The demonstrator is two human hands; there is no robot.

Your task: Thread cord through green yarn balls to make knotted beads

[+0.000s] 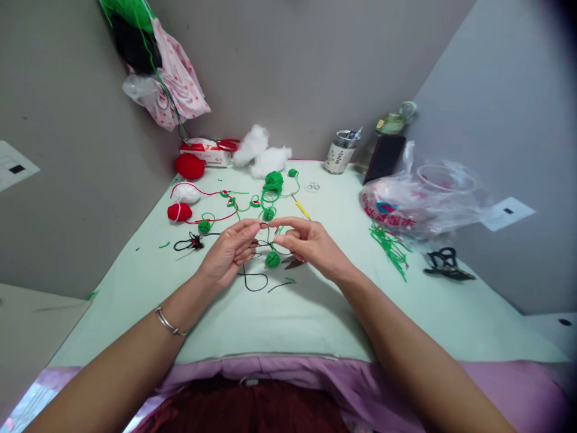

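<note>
Between both hands runs a thin black cord point(265, 243), part of it looped near my fingertips. My left hand point(237, 246) is closed, thumb and index finger pinching the cord. Thumb and bent index finger of my right hand point(304, 240) also close on the cord, and dark blades, apparently scissors point(294, 263), show under that palm. Just below the fingers hangs or lies a small green crocheted ball point(273, 259); I cannot tell which. Loose black cord point(256, 282) curls on the table under my hands. A black cord bundle point(195, 242) lies left of my left hand.
Red yarn point(190, 166), white stuffing point(270, 161), a green yarn ball point(273, 182) and a yellow-handled crochet hook point(302, 208) lie further back. On the right are green yarn scraps point(390, 249), a plastic bag point(401, 201), a phone point(386, 159) and a black clip point(446, 263).
</note>
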